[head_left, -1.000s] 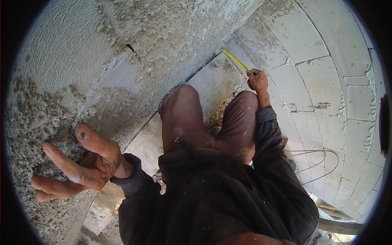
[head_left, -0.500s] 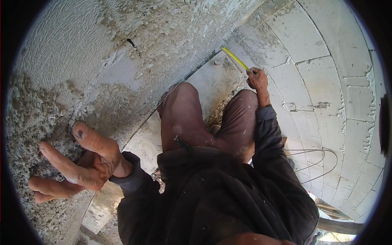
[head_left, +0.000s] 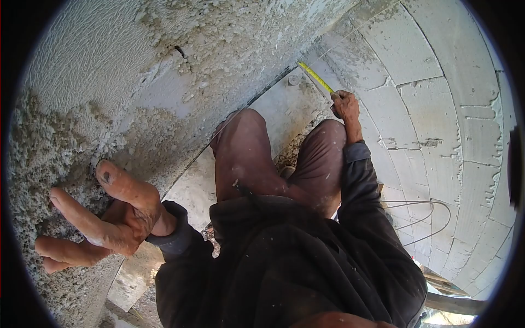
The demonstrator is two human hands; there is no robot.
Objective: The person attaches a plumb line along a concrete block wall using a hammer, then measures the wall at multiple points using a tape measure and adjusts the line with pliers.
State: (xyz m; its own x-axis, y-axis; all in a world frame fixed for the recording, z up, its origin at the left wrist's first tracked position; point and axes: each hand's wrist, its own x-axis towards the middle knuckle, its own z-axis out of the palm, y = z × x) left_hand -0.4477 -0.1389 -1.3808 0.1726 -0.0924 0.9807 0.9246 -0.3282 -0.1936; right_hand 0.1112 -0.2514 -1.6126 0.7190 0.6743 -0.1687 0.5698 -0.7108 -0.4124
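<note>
My right hand (head_left: 346, 109) is closed on the near end of a yellow tape measure (head_left: 315, 76). The extended blade slants up and left to the seam where the rough wall meets the pale block wall. At the left, my left hand (head_left: 109, 218) is raised in front of the rough wall (head_left: 158, 131), its fingers spread and nothing in them. Whether its fingertips touch the wall is unclear.
Pale blocks (head_left: 421, 109) form the wall at the right. A thin line runs along the wall seam. Bent wire (head_left: 449, 218) loops at the lower right, above wooden pieces (head_left: 445, 287). My bent knees (head_left: 243, 147) are over a pale ledge (head_left: 281, 109).
My left hand has shifted slightly left and up in the view. My right hand and the tape have stayed almost in the same place.
</note>
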